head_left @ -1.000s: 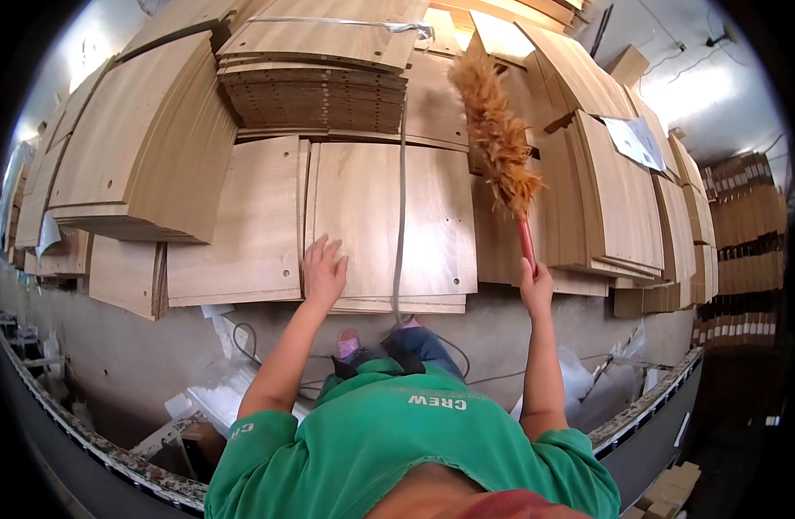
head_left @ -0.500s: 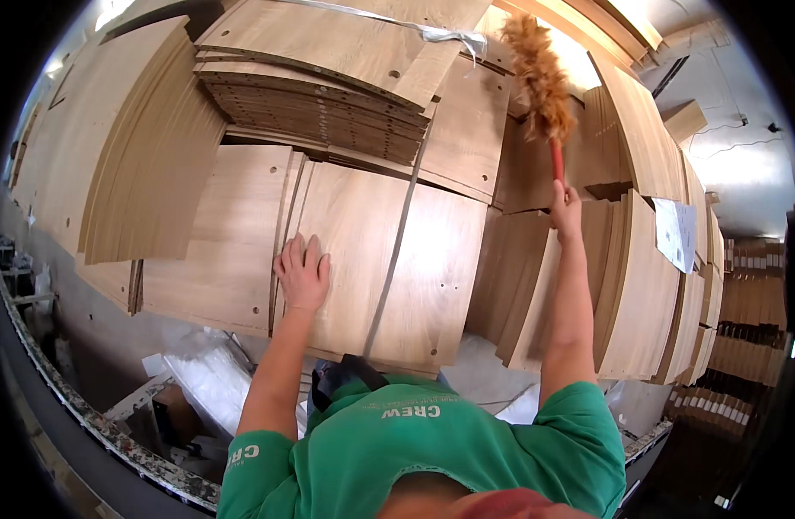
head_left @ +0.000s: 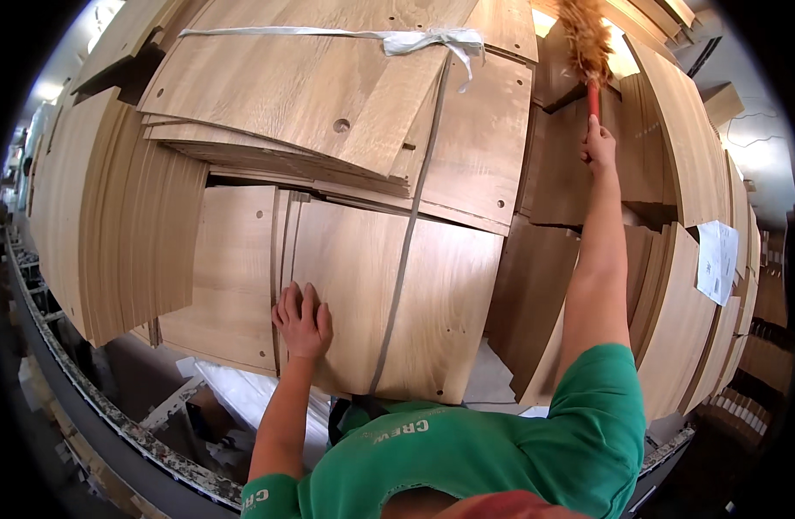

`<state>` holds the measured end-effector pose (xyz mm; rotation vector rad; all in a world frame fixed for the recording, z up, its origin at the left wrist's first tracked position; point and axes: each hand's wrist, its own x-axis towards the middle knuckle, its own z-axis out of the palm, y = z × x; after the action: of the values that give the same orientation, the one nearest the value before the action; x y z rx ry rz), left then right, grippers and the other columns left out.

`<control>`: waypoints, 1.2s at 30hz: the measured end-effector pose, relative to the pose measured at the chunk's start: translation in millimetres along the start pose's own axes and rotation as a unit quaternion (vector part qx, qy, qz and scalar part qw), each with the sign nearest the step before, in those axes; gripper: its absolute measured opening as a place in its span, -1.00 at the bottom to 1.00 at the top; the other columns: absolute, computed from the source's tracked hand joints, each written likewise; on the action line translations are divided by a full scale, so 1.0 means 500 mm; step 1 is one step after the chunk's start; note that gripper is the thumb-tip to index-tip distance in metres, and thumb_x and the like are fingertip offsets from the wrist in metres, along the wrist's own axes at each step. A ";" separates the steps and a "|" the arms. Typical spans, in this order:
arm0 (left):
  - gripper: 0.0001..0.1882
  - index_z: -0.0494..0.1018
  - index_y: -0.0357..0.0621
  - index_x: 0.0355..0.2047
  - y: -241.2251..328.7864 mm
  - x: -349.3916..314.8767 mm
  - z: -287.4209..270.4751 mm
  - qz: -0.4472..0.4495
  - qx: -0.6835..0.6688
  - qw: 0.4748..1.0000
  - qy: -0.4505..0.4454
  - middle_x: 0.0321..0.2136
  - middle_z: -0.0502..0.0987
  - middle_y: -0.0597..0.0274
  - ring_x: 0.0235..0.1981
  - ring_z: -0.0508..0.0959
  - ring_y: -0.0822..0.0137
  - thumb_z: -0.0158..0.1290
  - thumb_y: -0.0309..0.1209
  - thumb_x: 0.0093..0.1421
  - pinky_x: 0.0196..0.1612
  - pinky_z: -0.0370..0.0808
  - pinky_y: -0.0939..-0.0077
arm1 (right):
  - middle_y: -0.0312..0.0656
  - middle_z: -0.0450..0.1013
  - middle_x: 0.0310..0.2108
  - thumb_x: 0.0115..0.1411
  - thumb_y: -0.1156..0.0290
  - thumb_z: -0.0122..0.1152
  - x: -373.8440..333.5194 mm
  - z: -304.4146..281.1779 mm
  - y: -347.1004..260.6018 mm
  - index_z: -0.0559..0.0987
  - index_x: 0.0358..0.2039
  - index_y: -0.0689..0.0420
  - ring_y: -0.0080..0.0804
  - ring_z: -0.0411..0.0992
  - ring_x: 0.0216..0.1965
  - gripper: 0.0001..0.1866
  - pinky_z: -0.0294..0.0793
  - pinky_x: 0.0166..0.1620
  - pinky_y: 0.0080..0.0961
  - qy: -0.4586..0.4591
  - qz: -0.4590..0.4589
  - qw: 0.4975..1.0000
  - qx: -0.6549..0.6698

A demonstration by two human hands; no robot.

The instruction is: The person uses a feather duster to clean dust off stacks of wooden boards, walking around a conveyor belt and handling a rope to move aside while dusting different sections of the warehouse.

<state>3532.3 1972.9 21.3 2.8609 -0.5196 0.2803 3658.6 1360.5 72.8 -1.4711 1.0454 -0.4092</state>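
Observation:
A brown feather duster (head_left: 585, 39) with a red handle is held upright in my right hand (head_left: 598, 147), my arm stretched far forward. Its feathery head reaches the upper edge of the view, over stacked wood panels at the far right. My left hand (head_left: 302, 322) rests with fingers spread on a light wood panel (head_left: 350, 285) in front of me, near the panel's left edge. A dark strap (head_left: 402, 268) runs across that panel to the right of my left hand.
A stack of panels (head_left: 302, 86) tied with white plastic strip (head_left: 432, 39) lies ahead. Upright panels (head_left: 146, 216) stand at left, more (head_left: 687, 320) at right with a white paper sheet (head_left: 716, 259). Plastic-wrapped material (head_left: 250, 398) and a worn metal rail (head_left: 168, 463) are at lower left.
My right hand has moved the duster farther forward and to the right. The view has shifted, so the panels appear lower. My left hand stays on the same panel.

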 end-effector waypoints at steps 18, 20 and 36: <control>-0.55 0.34 -0.09 0.00 -0.007 -0.010 0.013 0.030 0.008 0.999 0.005 0.04 0.25 -0.06 0.06 0.22 0.01 -0.07 -0.22 0.11 0.07 0.06 0.04 | 0.20 0.46 -0.39 0.24 0.12 -0.23 -0.309 0.252 0.090 0.28 -0.19 0.30 0.13 0.45 -0.30 -0.57 0.40 -0.19 -0.06 -0.119 -0.154 0.871 -0.452; -0.55 0.34 -0.09 0.01 -0.006 -0.007 0.016 0.035 0.001 0.999 0.013 0.04 0.25 -0.06 0.06 0.22 0.00 -0.07 -0.21 0.12 0.08 0.06 0.04 | 0.19 0.46 -0.39 0.24 0.11 -0.23 -0.361 0.214 0.084 0.26 -0.16 0.29 0.12 0.45 -0.30 -0.56 0.41 -0.20 -0.07 -0.128 -0.132 0.857 -0.482; -0.53 0.30 -0.11 0.04 -0.029 -0.038 0.011 0.024 -0.049 0.998 0.036 0.06 0.22 -0.08 0.10 0.17 0.00 -0.08 -0.18 0.16 0.09 0.04 0.00 | 0.21 0.44 -0.38 0.24 0.05 -0.17 -0.766 -0.051 0.267 0.39 -0.16 0.21 0.25 0.38 -0.29 -0.55 0.36 -0.23 -0.05 0.069 -0.144 0.937 -0.311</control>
<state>3521.0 1990.8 9.4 2.7357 -0.5713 0.3529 3387.7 1663.6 77.1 -2.2061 1.1307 -0.4120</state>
